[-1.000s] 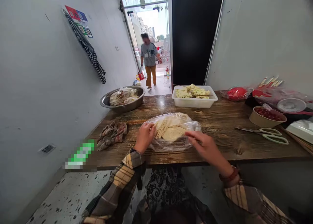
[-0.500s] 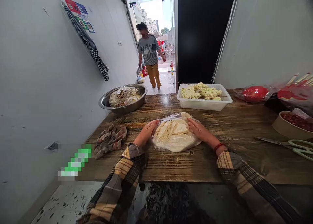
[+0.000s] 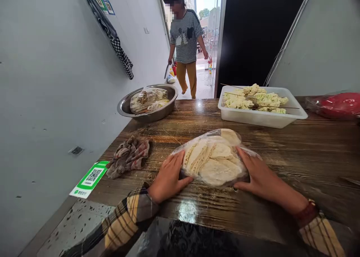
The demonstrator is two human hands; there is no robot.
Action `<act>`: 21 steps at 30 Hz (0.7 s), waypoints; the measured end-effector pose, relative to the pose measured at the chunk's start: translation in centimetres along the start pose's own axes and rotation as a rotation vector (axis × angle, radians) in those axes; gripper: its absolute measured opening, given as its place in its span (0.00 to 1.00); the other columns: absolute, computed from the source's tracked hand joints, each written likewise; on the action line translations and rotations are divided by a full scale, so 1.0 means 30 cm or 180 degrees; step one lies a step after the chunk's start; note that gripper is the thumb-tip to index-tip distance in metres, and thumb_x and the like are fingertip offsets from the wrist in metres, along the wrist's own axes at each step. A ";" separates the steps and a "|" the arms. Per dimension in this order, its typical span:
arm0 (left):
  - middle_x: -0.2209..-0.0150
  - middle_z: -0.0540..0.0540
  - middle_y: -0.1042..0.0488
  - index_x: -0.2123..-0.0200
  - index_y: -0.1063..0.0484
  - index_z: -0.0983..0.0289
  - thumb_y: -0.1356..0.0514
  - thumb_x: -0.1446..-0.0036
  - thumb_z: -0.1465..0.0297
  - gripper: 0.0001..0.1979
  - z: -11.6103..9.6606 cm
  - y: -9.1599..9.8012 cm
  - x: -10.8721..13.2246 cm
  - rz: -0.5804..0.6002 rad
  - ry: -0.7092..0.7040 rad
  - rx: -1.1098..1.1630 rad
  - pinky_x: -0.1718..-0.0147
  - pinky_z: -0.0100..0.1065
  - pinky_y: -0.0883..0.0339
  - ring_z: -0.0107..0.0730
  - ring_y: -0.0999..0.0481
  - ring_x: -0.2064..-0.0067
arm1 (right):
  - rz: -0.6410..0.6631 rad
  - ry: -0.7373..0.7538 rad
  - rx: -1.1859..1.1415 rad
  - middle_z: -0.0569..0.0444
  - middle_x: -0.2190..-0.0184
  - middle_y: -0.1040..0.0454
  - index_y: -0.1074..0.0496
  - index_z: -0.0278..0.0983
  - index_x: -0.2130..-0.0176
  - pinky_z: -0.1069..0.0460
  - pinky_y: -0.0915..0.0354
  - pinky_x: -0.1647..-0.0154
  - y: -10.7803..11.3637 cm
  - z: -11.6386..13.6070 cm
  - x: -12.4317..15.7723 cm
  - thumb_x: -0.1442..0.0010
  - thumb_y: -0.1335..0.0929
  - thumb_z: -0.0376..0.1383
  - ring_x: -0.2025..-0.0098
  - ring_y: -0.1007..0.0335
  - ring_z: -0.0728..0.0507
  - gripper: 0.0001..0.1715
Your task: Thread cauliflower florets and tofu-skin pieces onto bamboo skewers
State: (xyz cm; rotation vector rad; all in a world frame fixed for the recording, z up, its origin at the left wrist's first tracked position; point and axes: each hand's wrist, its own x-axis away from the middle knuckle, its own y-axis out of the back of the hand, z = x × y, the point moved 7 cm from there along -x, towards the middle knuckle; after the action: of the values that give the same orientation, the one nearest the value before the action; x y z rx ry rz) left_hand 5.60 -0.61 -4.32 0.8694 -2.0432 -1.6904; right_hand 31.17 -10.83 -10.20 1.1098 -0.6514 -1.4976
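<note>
A clear plastic bag of flatbreads [image 3: 215,163] lies on the wooden table. Pale round breads show through it, some overlapping in a slanted row. My left hand [image 3: 170,176] rests against the bag's left side, fingers stretched along it and thumb apart at the near edge. On the opposite side, my right hand [image 3: 257,176] touches the plastic with its fingers extended and thumb spread beneath the near corner. Both hands are open, with the bag between them. The undersides of my fingers are partly hidden.
A metal basin [image 3: 147,116] with bagged food stands at the back left, near a crumpled cloth [image 3: 131,157]. A white tray [image 3: 261,118] holds skewered cauliflower. A red bagged item [image 3: 341,105] lies farther right. Beyond the table [image 3: 197,116], a person [image 3: 185,43] carries a flat object.
The view has moved closer and shifted right. My hands have slid toward the bag's near side, thumbs now spread. The person in the doorway has come nearer.
</note>
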 end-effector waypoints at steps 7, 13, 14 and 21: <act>0.38 0.71 0.41 0.34 0.60 0.71 0.40 0.51 0.72 0.45 -0.074 -0.049 -0.118 -0.0235 -0.0201 0.0072 0.41 0.53 0.46 0.52 0.41 0.38 | -0.0234 0.0215 0.0228 0.34 0.36 0.47 0.67 0.30 0.32 0.37 0.43 0.40 -0.022 -0.083 -0.074 0.44 0.33 0.42 0.37 0.45 0.32 0.55; 0.38 0.71 0.42 0.35 0.53 0.69 0.36 0.51 0.63 0.44 -0.136 -0.063 -0.243 -0.0214 -0.0374 0.0610 0.40 0.55 0.48 0.54 0.44 0.37 | -0.0707 -0.0123 0.0014 0.38 0.38 0.41 0.52 0.33 0.34 0.36 0.43 0.40 0.048 -0.244 -0.177 0.39 0.38 0.39 0.39 0.41 0.34 0.39; 0.38 0.69 0.42 0.35 0.50 0.67 0.35 0.52 0.61 0.44 -0.146 -0.059 -0.246 -0.0201 -0.0437 0.0771 0.40 0.55 0.48 0.54 0.44 0.37 | -0.0811 -0.0235 0.0008 0.39 0.39 0.39 0.49 0.33 0.35 0.37 0.42 0.40 0.064 -0.263 -0.178 0.39 0.39 0.39 0.40 0.40 0.34 0.36; 0.61 0.60 0.23 0.50 0.31 0.66 0.53 0.37 0.58 0.22 -0.068 -0.044 -0.250 -0.0038 0.0179 0.2121 0.62 0.40 0.29 0.38 0.24 0.62 | -0.1029 -0.0463 -0.0113 0.42 0.41 0.34 0.42 0.34 0.37 0.37 0.41 0.41 0.119 -0.270 -0.120 0.46 0.38 0.32 0.41 0.38 0.35 0.37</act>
State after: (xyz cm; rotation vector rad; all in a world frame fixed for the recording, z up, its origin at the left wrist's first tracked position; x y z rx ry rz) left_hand 12.81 2.62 -4.27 1.0986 -2.5987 -0.9570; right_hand 39.83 -6.90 -9.37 1.1243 -0.5598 -1.8729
